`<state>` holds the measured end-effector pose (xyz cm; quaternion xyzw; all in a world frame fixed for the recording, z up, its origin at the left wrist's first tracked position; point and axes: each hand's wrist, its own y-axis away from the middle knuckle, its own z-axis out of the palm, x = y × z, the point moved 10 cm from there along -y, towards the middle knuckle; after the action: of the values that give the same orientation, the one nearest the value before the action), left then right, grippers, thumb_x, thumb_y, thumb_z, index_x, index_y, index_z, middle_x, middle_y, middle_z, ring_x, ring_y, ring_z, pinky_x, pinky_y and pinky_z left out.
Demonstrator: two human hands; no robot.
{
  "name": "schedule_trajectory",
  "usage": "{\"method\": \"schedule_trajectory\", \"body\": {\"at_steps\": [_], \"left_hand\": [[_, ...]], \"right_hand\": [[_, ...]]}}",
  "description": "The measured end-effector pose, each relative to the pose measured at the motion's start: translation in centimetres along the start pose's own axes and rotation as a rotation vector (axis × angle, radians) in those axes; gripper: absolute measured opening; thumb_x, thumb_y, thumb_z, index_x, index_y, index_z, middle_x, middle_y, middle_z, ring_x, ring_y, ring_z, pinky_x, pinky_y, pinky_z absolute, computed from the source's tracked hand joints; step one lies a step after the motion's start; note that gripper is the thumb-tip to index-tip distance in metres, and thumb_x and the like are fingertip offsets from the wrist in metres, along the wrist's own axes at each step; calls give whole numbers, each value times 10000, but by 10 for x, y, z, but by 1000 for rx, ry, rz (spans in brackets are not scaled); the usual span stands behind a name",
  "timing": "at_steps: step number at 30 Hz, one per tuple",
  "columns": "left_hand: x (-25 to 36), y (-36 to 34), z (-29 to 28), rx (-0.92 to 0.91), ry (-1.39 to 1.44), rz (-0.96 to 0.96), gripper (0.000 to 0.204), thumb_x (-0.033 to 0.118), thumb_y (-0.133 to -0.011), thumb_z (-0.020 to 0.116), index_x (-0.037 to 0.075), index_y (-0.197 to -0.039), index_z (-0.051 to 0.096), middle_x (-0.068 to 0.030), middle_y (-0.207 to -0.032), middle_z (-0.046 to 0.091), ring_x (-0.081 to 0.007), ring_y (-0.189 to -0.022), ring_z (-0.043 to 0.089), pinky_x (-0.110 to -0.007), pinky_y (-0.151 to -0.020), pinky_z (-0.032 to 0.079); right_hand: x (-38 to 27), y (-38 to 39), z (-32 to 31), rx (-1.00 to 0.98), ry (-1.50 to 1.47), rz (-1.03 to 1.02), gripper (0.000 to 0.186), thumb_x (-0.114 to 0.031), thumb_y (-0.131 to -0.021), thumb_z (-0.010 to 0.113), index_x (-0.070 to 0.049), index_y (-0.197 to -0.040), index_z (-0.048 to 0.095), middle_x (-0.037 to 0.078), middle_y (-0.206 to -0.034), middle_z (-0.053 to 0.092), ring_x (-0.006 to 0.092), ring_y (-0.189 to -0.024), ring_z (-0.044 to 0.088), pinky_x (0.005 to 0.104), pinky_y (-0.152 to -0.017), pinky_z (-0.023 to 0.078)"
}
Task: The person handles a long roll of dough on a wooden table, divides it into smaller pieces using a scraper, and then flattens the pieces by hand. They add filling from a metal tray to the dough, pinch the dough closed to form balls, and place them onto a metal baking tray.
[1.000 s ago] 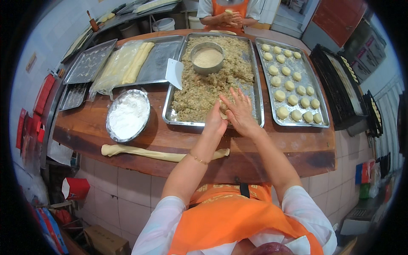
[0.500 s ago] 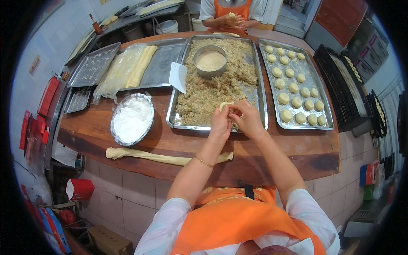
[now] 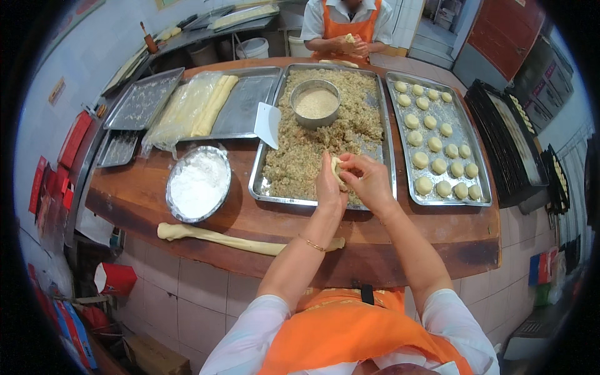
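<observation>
My left hand [image 3: 329, 187] cups a small piece of pale dough [image 3: 337, 172] upright, while my right hand [image 3: 372, 181] pinches its edge with thumb and fingertips. Both are over the near half of a large metal tray [image 3: 254, 185] of crumbly, speckled filling [image 3: 290, 169]. A round metal tin [image 3: 300, 116] of pale granular stuff sits in that tray. A white scraper [image 3: 267, 125] rests at its left rim. A bowl of white flour [image 3: 197, 181] is left of my hands, and a long dough strip [image 3: 206, 232] lies along the table's near edge.
A tray of dough rounds [image 3: 437, 165] is at right, beside black stacked trays [image 3: 500, 150]. At left are metal trays [image 3: 140, 100] and dough strips under plastic [image 3: 181, 109]. Across the wooden table [image 3: 437, 244], a co-worker in an orange apron [image 3: 347, 19] holds dough.
My right hand's fingers, spread a second ago, have curled into a pinch on the dough piece. The whole scene has slid a little down in the picture.
</observation>
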<state>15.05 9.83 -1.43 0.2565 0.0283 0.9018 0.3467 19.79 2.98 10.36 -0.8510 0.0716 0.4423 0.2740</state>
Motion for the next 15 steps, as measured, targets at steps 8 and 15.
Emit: {"method": "schedule_trajectory", "body": {"at_steps": [8, 15], "left_hand": [[-31, -9, -32, 75, 254, -154, 411, 412, -1058, 468, 27, -1106, 604, -112, -1045, 633, -249, -991, 619, -406, -888, 544], [-30, 5, -11, 83, 299, -210, 291, 371, -1033, 561, 84, -1076, 593, -78, -975, 612, -234, -870, 620, -396, -795, 567]], "right_hand": [[-5, 8, 6, -132, 278, -107, 251, -32, -815, 734, -47, -1063, 698, 155, -1159, 656, 334, -924, 678, 362, -807, 562], [37, 6, 18, -265, -224, 178, 488, -54, -913, 634, -61, -1393, 548, 152, -1482, 438, 259, -1271, 529, 343, -1027, 461]]}}
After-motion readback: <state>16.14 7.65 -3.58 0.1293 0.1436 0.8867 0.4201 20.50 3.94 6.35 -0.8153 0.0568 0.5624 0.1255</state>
